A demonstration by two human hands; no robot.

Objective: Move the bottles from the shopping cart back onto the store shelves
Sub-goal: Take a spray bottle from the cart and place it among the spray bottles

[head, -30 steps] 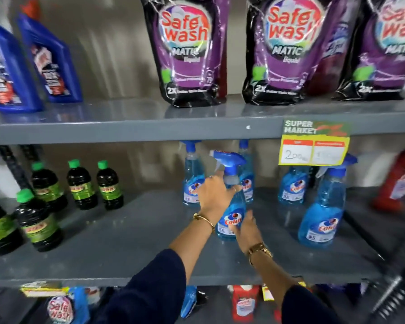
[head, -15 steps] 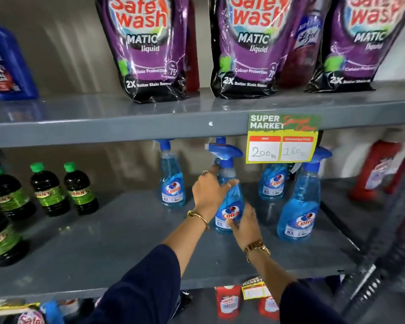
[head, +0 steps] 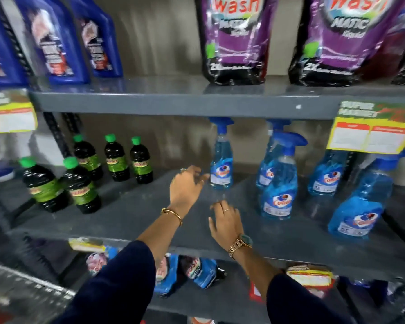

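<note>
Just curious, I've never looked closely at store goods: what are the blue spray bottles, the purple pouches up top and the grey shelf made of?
The blue spray bottles look like clear plastic, since blue liquid shows through. The purple pouches seem to be glossy flexible film: creased, with shiny highlights. The grey shelf is probably painted metal, smooth with a faint sheen.

Both hands hover empty over the grey middle shelf (head: 117,216), fingers spread. The left hand (head: 186,187) reaches just beside a blue spray bottle (head: 221,160) standing upright; the right hand (head: 225,222) is lower, left of another spray bottle (head: 279,183). 3 more blue spray bottles stand to the right. 5 dark green-capped bottles (head: 116,157) stand at left. Purple detergent pouches (head: 235,38) sit on the shelf above.
</note>
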